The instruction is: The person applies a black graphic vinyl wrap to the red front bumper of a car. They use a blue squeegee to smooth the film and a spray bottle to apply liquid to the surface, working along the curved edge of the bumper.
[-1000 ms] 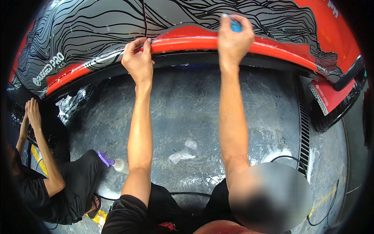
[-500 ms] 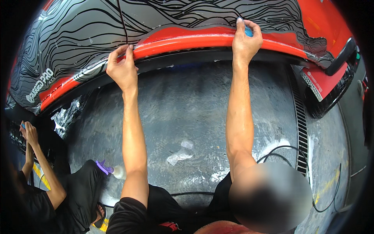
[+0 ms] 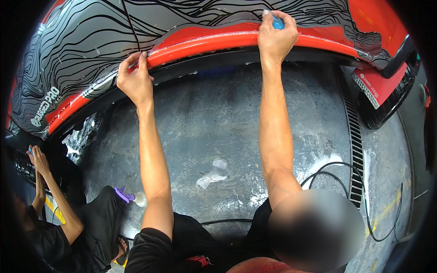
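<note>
A vehicle body panel (image 3: 82, 45) carries grey film with wavy black lines over a red curved lower edge (image 3: 191, 41). My left hand (image 3: 135, 79) pinches at that edge, just below a vertical seam; what lies between its fingertips is too small to make out. Farther right, my right hand (image 3: 278, 38) grips a small blue tool (image 3: 278, 22) against the panel where the film meets the red strip. A black sill (image 3: 205, 59) runs beneath both hands.
A co-worker (image 3: 63, 223) crouches at left, hands by a dark tyre. A spray bottle (image 3: 139, 199) with purple head stands on the floor (image 3: 214, 127), near paper scraps (image 3: 211, 175). At right are a drain grate (image 3: 353, 150), black cable (image 3: 327, 166) and a wheel with red mudflap (image 3: 375, 84).
The panel has shifted leftward in the view. My left hand stayed by the seam. My right hand moved rightward along the panel, then slightly upward, still gripping the blue tool.
</note>
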Available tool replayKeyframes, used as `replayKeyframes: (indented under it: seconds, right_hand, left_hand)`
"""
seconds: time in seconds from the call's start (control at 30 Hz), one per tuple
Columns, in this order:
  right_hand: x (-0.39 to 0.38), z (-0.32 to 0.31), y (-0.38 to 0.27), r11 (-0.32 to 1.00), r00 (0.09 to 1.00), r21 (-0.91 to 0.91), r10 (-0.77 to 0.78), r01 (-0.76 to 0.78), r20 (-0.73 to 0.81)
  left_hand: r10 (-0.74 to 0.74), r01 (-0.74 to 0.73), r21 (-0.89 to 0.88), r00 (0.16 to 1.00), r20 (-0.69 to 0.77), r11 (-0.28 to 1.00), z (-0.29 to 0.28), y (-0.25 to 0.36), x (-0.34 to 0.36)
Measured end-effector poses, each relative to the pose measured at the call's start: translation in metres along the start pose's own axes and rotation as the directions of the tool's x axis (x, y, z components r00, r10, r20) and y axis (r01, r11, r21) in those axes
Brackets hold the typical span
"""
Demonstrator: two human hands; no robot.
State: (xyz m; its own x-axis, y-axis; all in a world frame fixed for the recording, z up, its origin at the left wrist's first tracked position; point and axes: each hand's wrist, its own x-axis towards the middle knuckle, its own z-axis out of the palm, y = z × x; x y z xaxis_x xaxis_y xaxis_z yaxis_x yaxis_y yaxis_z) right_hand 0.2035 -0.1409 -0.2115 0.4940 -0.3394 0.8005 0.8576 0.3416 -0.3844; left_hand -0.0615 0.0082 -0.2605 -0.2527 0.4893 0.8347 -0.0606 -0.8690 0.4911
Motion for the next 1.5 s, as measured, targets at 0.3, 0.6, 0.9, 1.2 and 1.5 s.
replayKeyframes:
  seconds: [0.3, 0.6, 0.9, 1.2, 1.5]
  right_hand:
    - [-0.003, -0.001, -0.009, 1.0, 0.999, -0.006, -0.025, 0.025, 0.047]
    - [0.012, -0.024, 0.026, 0.988, 0.986, 0.004, 0.157, -0.157, -0.058]
    - [0.002, -0.017, 0.009, 0.995, 0.991, 0.021, 0.098, -0.1, 0.091]
    - [0.01, -0.018, 0.001, 0.991, 0.979, -0.035, 0.135, -0.131, 0.156]
    - [0.016, -0.024, 0.002, 0.983, 0.953, -0.059, 0.183, -0.174, 0.243]
  left_hand:
    - [0.011, -0.011, -0.03, 1.0, 0.004, 0.999, 0.001, -0.002, 0.002]
    - [0.003, -0.004, -0.043, 1.0, -0.024, 0.999, 0.007, -0.004, -0.002]
    - [0.019, -0.019, -0.024, 1.0, -0.004, 1.0, 0.003, -0.008, -0.001]
    - [0.002, -0.002, -0.047, 1.0, -0.007, 0.999, 0.001, -0.006, 0.0]
    - [-0.019, 0.019, -0.016, 1.0, -0.017, 1.0, -0.001, -0.002, 0.0]
